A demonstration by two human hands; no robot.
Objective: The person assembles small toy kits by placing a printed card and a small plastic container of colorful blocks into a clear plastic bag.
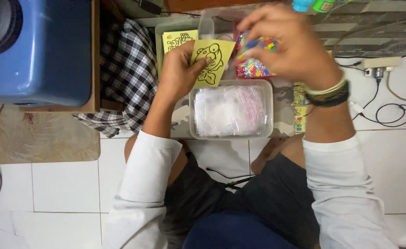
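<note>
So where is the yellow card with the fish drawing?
In the head view, the yellow card is up near the top middle, pinched in the left hand, just above the clear plastic tub of white bags.

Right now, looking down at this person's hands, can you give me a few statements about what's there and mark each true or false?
1. The left hand holds a yellow card with a black line drawing. True.
2. The right hand is resting flat on the floor. False: it is raised above the containers, at a blurred packet of colourful pieces.
3. A clear plastic tub holding clear bags sits below the hands. True.
4. The right wrist is bare. False: it wears several bands.
5. A checked cloth lies beside the left hand. True.
</note>
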